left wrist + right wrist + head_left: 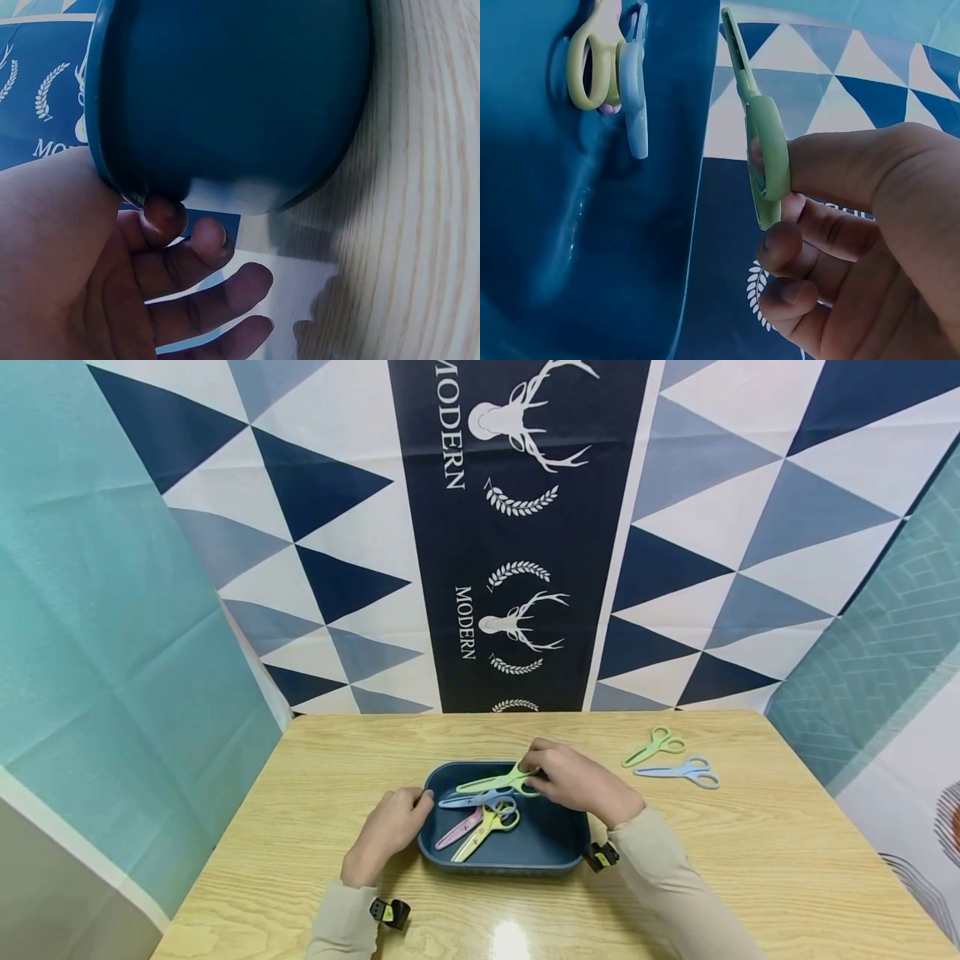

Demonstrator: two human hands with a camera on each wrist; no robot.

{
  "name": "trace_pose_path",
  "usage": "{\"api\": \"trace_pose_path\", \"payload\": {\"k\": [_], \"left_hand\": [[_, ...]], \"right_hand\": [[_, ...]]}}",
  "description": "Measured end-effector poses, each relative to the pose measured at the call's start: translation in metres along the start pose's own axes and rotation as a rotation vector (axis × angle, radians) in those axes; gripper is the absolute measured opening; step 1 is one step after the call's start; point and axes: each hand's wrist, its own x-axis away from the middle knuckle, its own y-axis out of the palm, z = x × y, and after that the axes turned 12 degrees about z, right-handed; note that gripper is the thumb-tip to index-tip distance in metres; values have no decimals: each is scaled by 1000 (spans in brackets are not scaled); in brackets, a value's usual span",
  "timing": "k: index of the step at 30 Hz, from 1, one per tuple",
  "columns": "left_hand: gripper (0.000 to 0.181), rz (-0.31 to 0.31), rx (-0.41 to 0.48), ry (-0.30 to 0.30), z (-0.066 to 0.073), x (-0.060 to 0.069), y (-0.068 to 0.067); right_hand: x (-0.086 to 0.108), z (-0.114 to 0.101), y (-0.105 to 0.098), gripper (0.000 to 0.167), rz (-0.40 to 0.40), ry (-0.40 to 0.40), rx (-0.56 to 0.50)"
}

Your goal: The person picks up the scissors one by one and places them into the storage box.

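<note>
A dark blue tray (551, 839) holds blue scissors (480, 800), pink scissors (456, 832) and yellow scissors (480, 837). My right hand (577, 781) pinches green scissors (487, 783) by the handle over the tray's far side. Up close in the right wrist view, thumb and fingers of the hand (855, 217) grip the green handle (774, 150). At the tray's left end my left hand (393, 822) grips the rim; the left wrist view shows its thumb and index finger at the tray wall (225, 97), the other fingers of that hand (150, 262) loosely bent.
On the wooden table (300, 827), to the right of the tray, lie another pair of green scissors (656, 746) and another pair of blue scissors (684, 772). Behind the table hangs a patterned cloth (360, 560).
</note>
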Motion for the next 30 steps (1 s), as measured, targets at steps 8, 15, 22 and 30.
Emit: {"api": "trace_pose_path", "payload": {"k": [8, 15, 22, 30], "left_hand": [[39, 3, 0, -6, -1, 1, 1], [39, -1, -1, -1, -1, -1, -1], [39, -3, -7, 6, -1, -3, 0], [39, -7, -6, 6, -3, -1, 2]], "right_hand": [[-5, 0, 5, 15, -22, -27, 4], [-8, -3, 6, 15, -29, -40, 10], [-13, -2, 10, 15, -33, -67, 9], [-16, -3, 16, 15, -54, -67, -2]]}}
